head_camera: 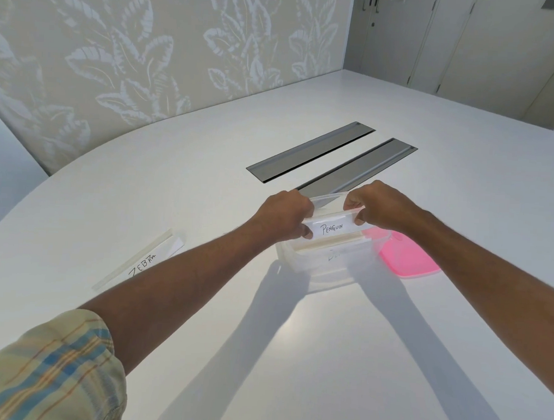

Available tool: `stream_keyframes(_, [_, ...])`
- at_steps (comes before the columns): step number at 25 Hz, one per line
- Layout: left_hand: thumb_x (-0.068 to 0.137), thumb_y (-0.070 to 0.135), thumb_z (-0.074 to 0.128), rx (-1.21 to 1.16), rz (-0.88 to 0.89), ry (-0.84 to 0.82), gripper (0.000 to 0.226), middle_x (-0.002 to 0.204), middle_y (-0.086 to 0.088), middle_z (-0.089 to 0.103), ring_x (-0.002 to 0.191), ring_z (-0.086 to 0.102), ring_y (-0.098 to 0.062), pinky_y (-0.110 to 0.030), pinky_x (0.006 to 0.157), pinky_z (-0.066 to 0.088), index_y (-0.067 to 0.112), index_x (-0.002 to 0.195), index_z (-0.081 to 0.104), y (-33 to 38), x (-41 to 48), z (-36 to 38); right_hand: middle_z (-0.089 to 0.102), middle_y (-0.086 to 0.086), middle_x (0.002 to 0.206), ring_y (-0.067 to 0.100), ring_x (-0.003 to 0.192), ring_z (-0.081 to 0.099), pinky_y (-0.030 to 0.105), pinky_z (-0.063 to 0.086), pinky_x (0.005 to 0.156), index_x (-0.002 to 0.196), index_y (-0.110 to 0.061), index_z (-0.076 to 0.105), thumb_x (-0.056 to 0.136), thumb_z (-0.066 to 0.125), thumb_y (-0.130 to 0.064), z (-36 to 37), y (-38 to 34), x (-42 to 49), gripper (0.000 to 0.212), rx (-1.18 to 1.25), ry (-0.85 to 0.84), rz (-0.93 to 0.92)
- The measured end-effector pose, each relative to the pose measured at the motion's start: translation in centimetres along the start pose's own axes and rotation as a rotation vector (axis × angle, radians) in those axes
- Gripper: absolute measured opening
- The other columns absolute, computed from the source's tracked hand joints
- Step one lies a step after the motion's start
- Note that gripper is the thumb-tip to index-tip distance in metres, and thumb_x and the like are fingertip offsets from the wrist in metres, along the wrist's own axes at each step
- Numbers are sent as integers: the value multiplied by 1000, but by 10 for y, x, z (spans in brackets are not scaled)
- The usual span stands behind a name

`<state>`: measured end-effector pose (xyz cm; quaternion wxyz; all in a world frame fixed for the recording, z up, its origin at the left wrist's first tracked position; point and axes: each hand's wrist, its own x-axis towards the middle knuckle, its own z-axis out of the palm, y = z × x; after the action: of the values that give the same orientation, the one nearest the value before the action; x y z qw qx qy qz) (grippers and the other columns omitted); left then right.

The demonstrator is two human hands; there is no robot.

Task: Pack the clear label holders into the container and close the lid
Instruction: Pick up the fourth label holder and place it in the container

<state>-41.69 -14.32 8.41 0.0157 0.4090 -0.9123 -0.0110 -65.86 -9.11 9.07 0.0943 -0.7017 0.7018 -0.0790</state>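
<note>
Nearest the camera, my plaid sleeve (49,368) covers the left upper forearm; both bare forearms reach forward over the white table (206,180). To the left of my left arm, a clear label holder marked "ZEBRA" (141,262) lies flat on the tabletop, well apart from the container. Farther on, the clear container (324,263) stands open on the table, with faint writing showing through its near wall, too blurred to read. Above its opening I hold a clear label holder marked "PENGUIN" (331,227) by its two ends: my left hand (285,215) pinches the left end between thumb and curled fingers, and my right hand (378,207) pinches the right end the same way. The holder is roughly level, its card facing me. Just right of the container, partly hidden by my right wrist, the pink lid (408,258) lies flat on the table. Beyond the hands, two grey cable-tray covers (307,150) sit flush in the tabletop, before a leaf-patterned wall (133,48).
</note>
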Motion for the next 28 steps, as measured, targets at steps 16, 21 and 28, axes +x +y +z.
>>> stream_keyframes(16, [76, 43, 87, 128, 59, -203, 37, 103, 1, 67, 82, 62, -24, -30, 65, 40, 24, 105, 74, 9, 16, 34, 79, 5, 108, 24, 99, 73, 40, 61, 86, 113, -15, 79, 75, 89, -3, 45, 10, 10, 41, -71, -187, -47])
stream_keyframes(21, [77, 38, 85, 135, 58, -241, 29, 100, 1, 66, 79, 60, -23, -28, 62, 40, 25, 100, 73, 12, 19, 38, 79, 4, 104, 23, 95, 73, 39, 61, 84, 109, -16, 80, 77, 86, -2, 47, 10, 10, 36, -88, -192, -66])
stream_keyframes(28, [78, 50, 84, 70, 43, -214, 36, 106, 3, 68, 90, 65, -23, -29, 67, 43, 27, 105, 74, 9, 18, 40, 78, 5, 108, 25, 97, 72, 39, 60, 87, 111, -15, 79, 78, 86, -2, 45, 6, 11, 37, -101, -223, -61])
